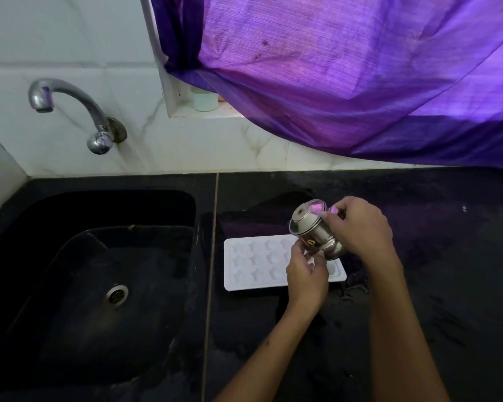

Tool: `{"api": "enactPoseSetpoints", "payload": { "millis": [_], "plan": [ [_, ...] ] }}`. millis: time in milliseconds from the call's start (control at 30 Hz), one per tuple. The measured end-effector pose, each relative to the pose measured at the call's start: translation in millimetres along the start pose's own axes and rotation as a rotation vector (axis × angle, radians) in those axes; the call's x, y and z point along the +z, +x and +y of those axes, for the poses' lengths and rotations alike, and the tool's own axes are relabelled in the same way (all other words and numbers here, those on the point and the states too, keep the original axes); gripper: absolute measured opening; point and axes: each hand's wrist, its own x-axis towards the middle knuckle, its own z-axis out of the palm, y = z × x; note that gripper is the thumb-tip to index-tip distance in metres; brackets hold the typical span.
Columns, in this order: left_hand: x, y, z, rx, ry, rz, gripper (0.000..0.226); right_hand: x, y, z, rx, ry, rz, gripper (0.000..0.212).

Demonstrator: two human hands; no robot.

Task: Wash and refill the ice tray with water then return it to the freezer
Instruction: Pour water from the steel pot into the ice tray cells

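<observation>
Hands meet over the black counter (418, 256), at about four o'clock from the middle of the view, both forearms reaching up from the bottom edge. The right hand (360, 227) comes in from five o'clock with its wrist bent left, fingers curled around the upper side of a small steel pot (314, 227) that is tipped on its side, mouth toward ten o'clock. The left hand (305, 274) rises from six o'clock, its fingers bent and pinching at the pot's lower body near a small label; how firmly it grips I cannot tell.

Directly under the pot lies the white ice tray (256, 262), flat on the counter with star-shaped cells, its right part hidden by the hands. At nine o'clock from the tray sits the dark sink (70, 256), and the metal tap (70, 111) juts from the tiled wall at ten o'clock. A purple curtain (360, 68) hangs at one o'clock.
</observation>
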Motion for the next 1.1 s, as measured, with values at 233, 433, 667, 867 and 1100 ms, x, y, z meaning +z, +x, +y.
{"api": "enactPoseSetpoints", "payload": {
  "millis": [233,433,667,867,1100],
  "plan": [
    [-8,1,-2,-0.03,0.005,0.009,0.034,7,-3,-13,-0.02,-0.075,-0.012,0.023],
    [-10,1,-3,-0.046,-0.004,-0.028,0.039,6,-6,-17,-0.035,-0.104,-0.003,0.02],
    [-10,0,-3,-0.065,0.017,-0.079,0.04,7,-8,-18,-0.009,-0.116,-0.001,0.022],
    [-8,-1,-5,-0.061,0.023,-0.073,0.041,5,-9,-14,0.002,-0.113,-0.006,0.023],
    [-17,4,-9,-0.005,0.013,-0.003,0.042,0,-9,-7,-0.003,0.014,-0.017,0.023]
  ]
}}
